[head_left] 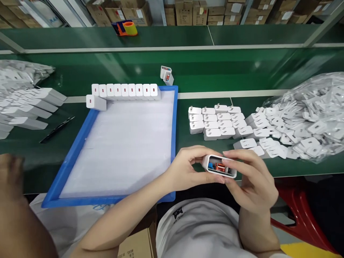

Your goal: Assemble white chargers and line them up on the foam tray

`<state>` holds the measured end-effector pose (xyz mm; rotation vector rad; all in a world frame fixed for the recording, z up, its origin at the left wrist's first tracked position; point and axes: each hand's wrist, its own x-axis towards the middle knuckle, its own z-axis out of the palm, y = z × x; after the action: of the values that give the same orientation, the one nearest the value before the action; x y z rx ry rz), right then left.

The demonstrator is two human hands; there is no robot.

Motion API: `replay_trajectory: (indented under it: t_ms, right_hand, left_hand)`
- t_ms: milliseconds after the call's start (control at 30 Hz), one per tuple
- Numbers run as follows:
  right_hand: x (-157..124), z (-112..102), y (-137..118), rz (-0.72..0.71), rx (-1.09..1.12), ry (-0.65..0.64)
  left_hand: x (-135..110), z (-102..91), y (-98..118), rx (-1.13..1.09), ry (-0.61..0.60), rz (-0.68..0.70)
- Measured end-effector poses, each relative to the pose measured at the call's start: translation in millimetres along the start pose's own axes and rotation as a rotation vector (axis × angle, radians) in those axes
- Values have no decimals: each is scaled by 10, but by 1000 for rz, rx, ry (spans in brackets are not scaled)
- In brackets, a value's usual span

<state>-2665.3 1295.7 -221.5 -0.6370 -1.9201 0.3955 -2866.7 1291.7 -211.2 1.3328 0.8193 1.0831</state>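
Note:
An open white charger housing [219,167] shows orange and blue electronic parts inside. My left hand [189,168] is closed round its left end, thumb along the near side. At the other end my right hand [254,177] grips it, fingers across the top edge and thumb beneath. Beyond my hands, several white chargers [212,134] stand in rows with their prongs up. To the left lies a blue-rimmed tray [174,136] with a white bottom; along its far edge stands a row of white chargers [131,91] with their ports facing me.
Loose white covers spill from a clear bag [322,114] at right. Two open housings [168,76] sit behind the tray. A black pen [57,129] and more chargers [29,107] lie left, near a co-worker's blurred hand [10,175]. An orange-yellow tape roll [130,28] is on the shelf.

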Motion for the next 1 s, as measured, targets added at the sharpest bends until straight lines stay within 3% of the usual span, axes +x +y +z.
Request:
replay_trajectory:
  t_ms: [267,467,667,733,867,900,933,1000]
  right_hand:
    - [14,80,-114,237,141,2]
    - [-16,113,-116,264,196,19]
    - [15,67,-97,241,176,-36]
    - [-5,-99,23,241,112,42]
    - [-236,-758,477,376,-308,431]
    - [-327,-945,608,415,-453,437]
    - [-422,-1117,735,468,-596,352]
    - [-599,-1376,956,548,-756,59]
  left_hand:
    - [-25,48,11,172,73,-101]
    - [-33,70,51,154,89,-131]
    - [5,79,77,-33,112,-173]
    - [20,69,81,-66,150,-209]
    - [39,37,93,-73,195,-301]
    - [42,32,96,-90,196,-322]
    - [44,29,99,-110,195,-338]
    - [48,29,98,-142,196,-353]
